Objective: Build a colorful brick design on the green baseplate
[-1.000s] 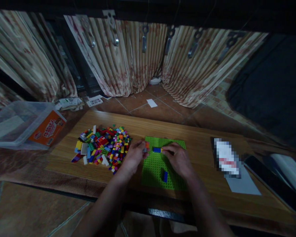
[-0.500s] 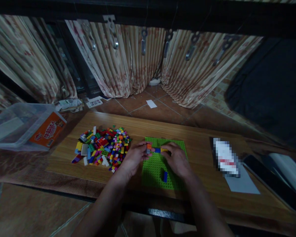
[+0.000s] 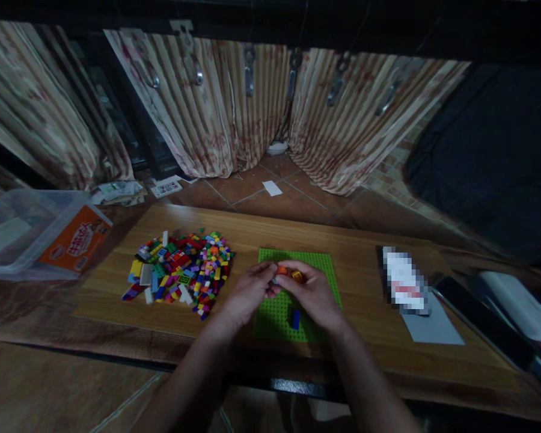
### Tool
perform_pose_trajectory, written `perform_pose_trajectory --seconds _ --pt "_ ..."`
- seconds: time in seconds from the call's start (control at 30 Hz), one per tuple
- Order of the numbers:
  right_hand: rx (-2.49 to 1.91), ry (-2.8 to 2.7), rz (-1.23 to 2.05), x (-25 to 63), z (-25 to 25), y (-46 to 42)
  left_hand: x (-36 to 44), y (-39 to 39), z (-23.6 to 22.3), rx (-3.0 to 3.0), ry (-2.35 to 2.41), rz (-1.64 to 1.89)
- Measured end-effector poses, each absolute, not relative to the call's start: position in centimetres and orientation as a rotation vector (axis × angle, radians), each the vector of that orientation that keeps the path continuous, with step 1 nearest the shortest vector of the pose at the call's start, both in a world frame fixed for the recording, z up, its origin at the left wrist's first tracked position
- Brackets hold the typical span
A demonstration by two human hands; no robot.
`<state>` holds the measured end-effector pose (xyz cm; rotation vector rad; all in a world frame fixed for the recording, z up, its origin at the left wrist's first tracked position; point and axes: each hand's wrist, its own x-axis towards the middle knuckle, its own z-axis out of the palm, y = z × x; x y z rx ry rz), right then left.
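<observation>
My left hand [image 3: 254, 286] and my right hand [image 3: 313, 290] meet above the upper part of a green studded baseplate [image 3: 273, 322]. An orange toy brick [image 3: 281, 270] is pinched in my left fingers, with a small greyish piece partly hidden beside it. My right fingers are closed round a yellow brick [image 3: 297, 276], and the right thumb reaches across to the orange one. Whether the pieces are joined cannot be seen. Nearer to me, a dark blue brick [image 3: 296, 319] stands on the baseplate between my wrists.
A heap of mixed toy bricks [image 3: 180, 270] covers the left of the wooden tabletop [image 3: 365, 300]. Beyond it stands a clear plastic bin [image 3: 18, 240] with an orange label. To the right lie a blurred-out packet [image 3: 404, 281], a white sheet [image 3: 433, 325] and a long black object [image 3: 482, 319].
My right hand has moved left until its fingers meet those of my left hand. The blue piece that showed between them is now covered. The view has shifted slightly.
</observation>
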<state>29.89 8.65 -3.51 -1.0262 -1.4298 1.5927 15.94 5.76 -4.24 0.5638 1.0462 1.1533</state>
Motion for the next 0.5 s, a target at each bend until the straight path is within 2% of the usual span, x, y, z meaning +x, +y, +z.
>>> perform_pose_trajectory --seconds 0.4,0.5 --pt "-1.134 -1.480 1.457 30.6 -4.1 9.3 16.6 6.1 -4.4 0.674 1.037 1.154" --pt "-1.255 -1.544 1.263 31.7 -4.6 10.1 16.0 6.2 -4.0 0.691 1.093 1.174"
